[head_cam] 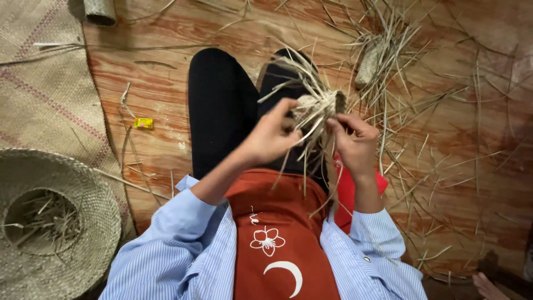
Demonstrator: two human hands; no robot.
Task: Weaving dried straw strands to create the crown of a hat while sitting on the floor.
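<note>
A small half-woven piece of pale straw [316,105], with loose strands sticking up and hanging down, is held over my lap between both hands. My left hand [272,136] pinches its left side with thumb and fingers. On its right side my right hand [355,141] has fingers curled around strands. Below them are my black trouser legs [222,105] and a red apron [277,233].
A woven straw hat [50,222] lies upturned at the lower left with straw scraps inside, on a woven mat [39,89]. Loose straw strands [422,111] cover the wooden floor at right. A small yellow object [144,123] lies left of my leg. Another woven piece [371,61] lies behind.
</note>
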